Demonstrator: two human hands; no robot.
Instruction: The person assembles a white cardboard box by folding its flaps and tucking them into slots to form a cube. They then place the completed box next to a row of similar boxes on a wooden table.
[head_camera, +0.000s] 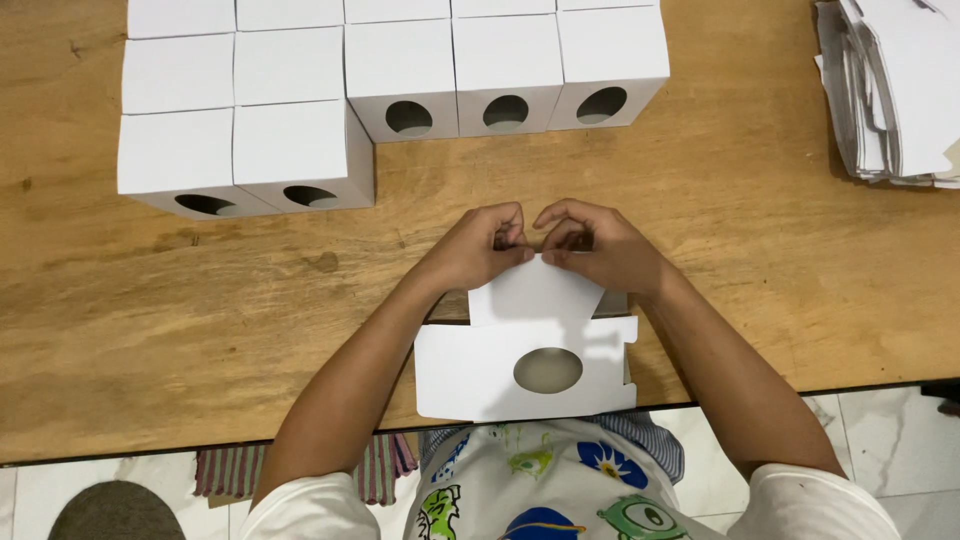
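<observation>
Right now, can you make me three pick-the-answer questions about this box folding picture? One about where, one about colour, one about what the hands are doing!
1. Where is the pile of flat unfolded sheets?
A. far right of the table
B. on the floor
C. under the finished boxes

2. What colour are the finished boxes?
A. brown
B. white
C. blue

3. What are the hands doing?
A. resting flat on the table
B. both pinching the flap of one box
C. lifting two boxes

Answers:
1 A: the pile of flat sheets lies at the wooden table's right edge.
2 B: the finished boxes are white with round holes.
3 B: left hand and right hand meet on the top flap of the half-folded box.
</observation>
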